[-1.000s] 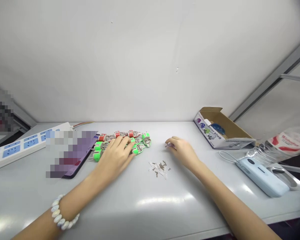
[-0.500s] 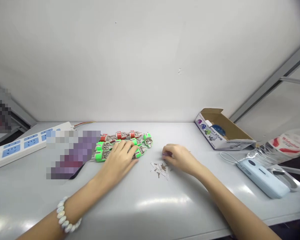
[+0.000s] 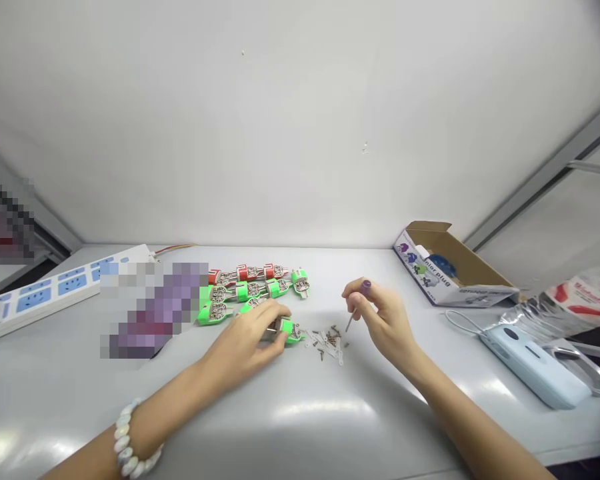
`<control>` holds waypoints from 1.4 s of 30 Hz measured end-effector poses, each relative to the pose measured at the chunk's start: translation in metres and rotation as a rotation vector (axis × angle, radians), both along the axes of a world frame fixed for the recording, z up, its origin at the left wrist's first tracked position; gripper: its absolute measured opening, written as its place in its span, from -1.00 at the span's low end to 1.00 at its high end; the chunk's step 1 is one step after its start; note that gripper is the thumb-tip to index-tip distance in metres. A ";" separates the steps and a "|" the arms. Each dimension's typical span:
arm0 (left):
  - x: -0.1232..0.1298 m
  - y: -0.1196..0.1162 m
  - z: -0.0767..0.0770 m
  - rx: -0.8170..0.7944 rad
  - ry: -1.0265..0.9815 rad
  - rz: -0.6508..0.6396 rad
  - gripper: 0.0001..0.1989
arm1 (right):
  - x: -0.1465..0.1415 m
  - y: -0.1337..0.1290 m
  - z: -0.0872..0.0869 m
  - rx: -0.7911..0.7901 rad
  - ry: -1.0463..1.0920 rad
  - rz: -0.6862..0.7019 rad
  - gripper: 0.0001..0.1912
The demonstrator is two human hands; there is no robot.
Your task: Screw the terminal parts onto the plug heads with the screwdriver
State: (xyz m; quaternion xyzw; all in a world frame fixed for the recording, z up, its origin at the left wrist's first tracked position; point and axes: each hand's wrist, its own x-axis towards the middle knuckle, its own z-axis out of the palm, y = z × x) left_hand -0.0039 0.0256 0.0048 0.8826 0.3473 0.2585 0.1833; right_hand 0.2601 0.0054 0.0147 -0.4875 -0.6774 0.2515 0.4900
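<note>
Two hands: your left hand [image 3: 245, 343] grips a green plug [image 3: 286, 330], your right hand [image 3: 380, 313] pinches a purple-handled screwdriver [image 3: 365, 287]; a slip could scatter the loose screws [image 3: 330, 343] just right of the plug

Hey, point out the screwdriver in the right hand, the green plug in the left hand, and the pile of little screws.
Purple-handled screwdriver [image 3: 365, 287]: head view, on the purple handle.
Green plug [image 3: 289, 331]: head view, on its green body.
Pile of little screws [image 3: 331, 342]: head view, on the pile's middle.
</note>
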 end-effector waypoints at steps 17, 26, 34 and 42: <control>0.007 -0.004 0.001 -0.250 -0.085 -0.127 -0.76 | -0.017 -0.006 -0.005 -0.260 0.362 0.288 -0.65; 0.007 -0.004 0.002 -0.255 -0.084 -0.131 -0.76 | -0.018 -0.007 -0.004 -0.288 0.350 0.268 -0.65; 0.003 -0.002 0.002 -0.284 -0.063 -0.143 -0.76 | -0.023 -0.009 -0.008 -0.194 0.271 0.106 -0.70; -0.001 0.000 -0.001 -0.343 -0.085 -0.182 -0.77 | -0.023 -0.013 -0.011 -0.107 0.087 0.026 -0.65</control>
